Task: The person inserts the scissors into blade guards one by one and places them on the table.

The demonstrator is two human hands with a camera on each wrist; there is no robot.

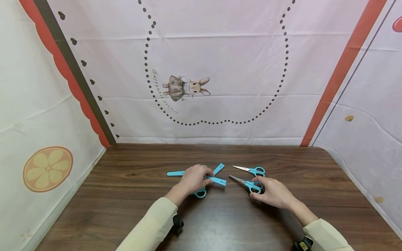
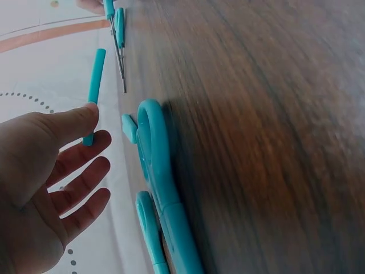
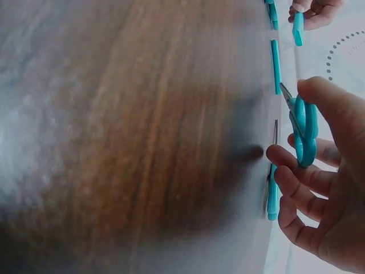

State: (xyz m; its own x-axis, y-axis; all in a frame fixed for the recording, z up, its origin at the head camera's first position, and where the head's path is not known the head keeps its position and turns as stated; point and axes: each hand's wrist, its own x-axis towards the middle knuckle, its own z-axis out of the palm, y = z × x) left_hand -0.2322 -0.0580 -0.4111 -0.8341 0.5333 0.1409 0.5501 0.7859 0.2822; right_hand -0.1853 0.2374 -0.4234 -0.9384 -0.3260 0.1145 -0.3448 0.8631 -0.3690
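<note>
Over the middle of the table my left hand (image 1: 195,177) pinches a blue scissors sheath (image 1: 217,181) between thumb and index finger; its other fingers are spread in the left wrist view. My right hand (image 1: 274,191) holds blue-handled scissors (image 1: 253,186) by the finger loops, their bare blades pointing left towards the sheath. Just behind lies a second pair of bare scissors (image 1: 257,171). A loose blue sheath (image 1: 219,168) rests beyond my left hand. Under that hand are sheathed scissors (image 2: 165,182), and another blue handle (image 2: 147,222) lies beside them, partly hidden in the head view.
The brown wooden table (image 1: 132,209) has a white printed cloth (image 1: 238,69) standing behind it and cloth walls at both sides. A black wrist camera (image 1: 177,223) is strapped to the left sleeve, another (image 1: 303,244) to the right.
</note>
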